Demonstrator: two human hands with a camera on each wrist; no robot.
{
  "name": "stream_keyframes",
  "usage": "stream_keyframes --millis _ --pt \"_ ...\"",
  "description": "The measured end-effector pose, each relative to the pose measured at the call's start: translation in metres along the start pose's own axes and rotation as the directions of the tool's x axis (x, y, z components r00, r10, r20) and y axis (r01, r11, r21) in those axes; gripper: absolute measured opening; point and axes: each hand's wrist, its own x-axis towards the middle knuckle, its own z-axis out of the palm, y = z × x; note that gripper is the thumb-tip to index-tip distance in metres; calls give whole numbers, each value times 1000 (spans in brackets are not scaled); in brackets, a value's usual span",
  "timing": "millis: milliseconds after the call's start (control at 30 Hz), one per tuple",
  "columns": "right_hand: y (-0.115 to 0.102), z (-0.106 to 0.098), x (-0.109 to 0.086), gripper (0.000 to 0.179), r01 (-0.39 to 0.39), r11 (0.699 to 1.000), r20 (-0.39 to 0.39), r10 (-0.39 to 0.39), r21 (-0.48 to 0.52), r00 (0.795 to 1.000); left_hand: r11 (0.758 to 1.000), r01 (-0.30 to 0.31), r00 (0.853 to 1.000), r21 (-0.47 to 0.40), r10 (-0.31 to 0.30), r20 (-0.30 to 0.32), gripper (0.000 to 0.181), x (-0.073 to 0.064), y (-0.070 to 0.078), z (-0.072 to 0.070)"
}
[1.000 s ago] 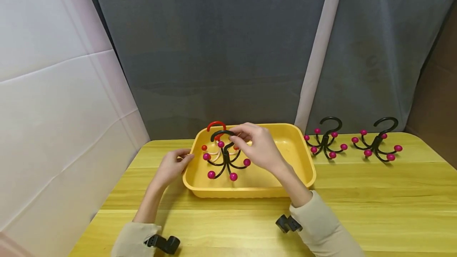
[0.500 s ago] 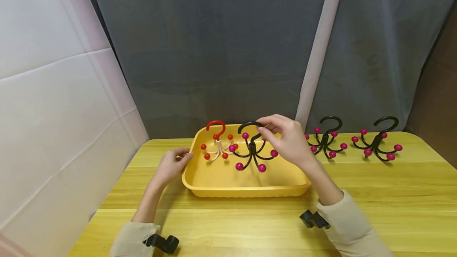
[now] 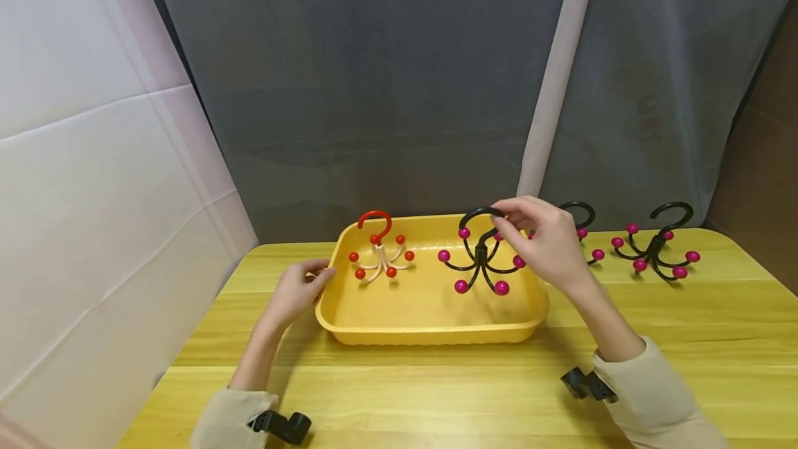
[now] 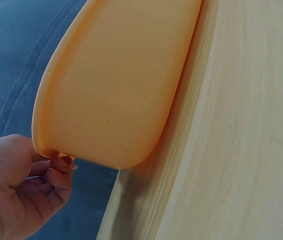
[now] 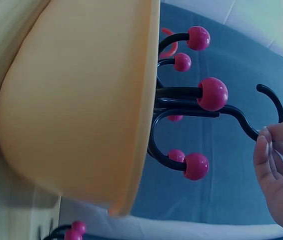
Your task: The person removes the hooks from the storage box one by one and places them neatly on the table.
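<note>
Right hand [image 3: 544, 244]: thumb and fingers pinch the black hook rack [image 3: 481, 256] by its hook, upright over the right side of the yellow tray [image 3: 430, 330]. We cannot tell whether it touches bottom. Left hand [image 3: 298, 289] pinches the left rim. We'd brace that rim, grip lightly, and let the pink-tipped arms clear the wall.

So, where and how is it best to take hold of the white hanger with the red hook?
Probably by its red hook, coming from above: the white hanger stands with the hook up, above the red balls, which spread out inside the yellow tray.
</note>
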Motion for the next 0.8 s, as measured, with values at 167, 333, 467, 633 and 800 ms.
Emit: stream_keyframes --millis 167,333,467,633,800 --pt "4 -14 -4 19 -16 999 -28 15 -33 1000 1000 2 1000 10 -2 -2 33 0 0 -1" --pt "8 -27 -9 19 -25 998 -47 23 -59 999 1000 2 1000 13 -2 -1 33 0 0 0" --pt "13 -38 -14 20 -16 994 -59 9 -106 998 1000 3 1000 16 -3 -3 33 1 0 0" --pt "20 -54 -21 22 -12 988 -71 1 -152 997 1000 4 1000 13 -4 -4 32 1 0 1" --pt "26 -71 -28 26 -17 984 -88 2 -176 996 1000 2 1000 7 -2 -2 33 0 0 1"
